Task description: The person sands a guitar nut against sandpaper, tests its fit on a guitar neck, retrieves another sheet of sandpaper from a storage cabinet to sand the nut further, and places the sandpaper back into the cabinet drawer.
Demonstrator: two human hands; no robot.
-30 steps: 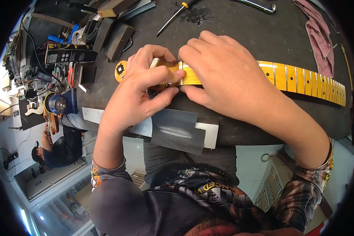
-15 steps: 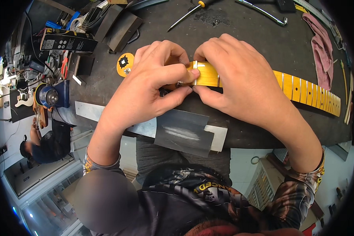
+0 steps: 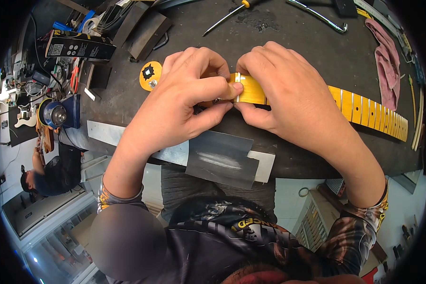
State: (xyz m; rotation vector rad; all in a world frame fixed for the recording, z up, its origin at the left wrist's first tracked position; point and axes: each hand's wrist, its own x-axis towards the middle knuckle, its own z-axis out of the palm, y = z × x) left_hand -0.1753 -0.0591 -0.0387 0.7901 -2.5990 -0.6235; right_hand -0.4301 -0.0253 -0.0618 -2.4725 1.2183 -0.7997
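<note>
While the bare left hand and the bare right hand meet over a glossy yellow wooden guitar neck with metal frets, a black cardboard box lies at the upper left, its inside hidden from view. A pale beige cabinet with rows of narrow compartments stands on the floor at the lower right, the contents too small to tell. Both hands are nearly closed, thumbs at the neck's near edge and fingers bent over its far edge; the left index fingertip rests at a thin white nut, and how firmly either presses cannot be told. The neck lies lengthwise on a black-topped workbench, its rounded headstock end showing beyond the left hand. Nearer the person, a dark grey abrasive sheet covers part of a flat silvery metal strip. Across the bench lie a screwdriver with a yellow-and-black handle, a chromed bent-ended wrench and a crumpled pink cloth. At the far left, another person in dark clothes is at work. Printing and a square code mark the black box, and bold yellow and white lettering crosses the wearer's dark patterned shirt.
</note>
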